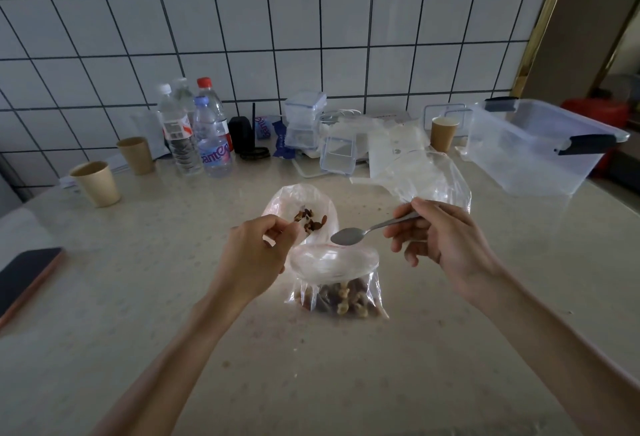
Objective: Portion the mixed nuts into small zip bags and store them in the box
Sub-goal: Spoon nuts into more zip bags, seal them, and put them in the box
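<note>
My left hand [254, 255] pinches the rim of the small zip bag [304, 207], mid-worktop, a few nuts inside. My right hand [440, 241] grips the spoon [363, 231], bowl empty, above the nearer supply bag [337, 283]. The film looks limp and slippery: best held at the stiffer zip edge. The box [540, 145] stands far right.

A big wall [311, 37] of white square tiles with dark lines is standing behind a pale speckled table [138, 297]. A shiny gold strip [540, 20] is running up the right side. Soft, dim light is shining on the tabletop.
</note>
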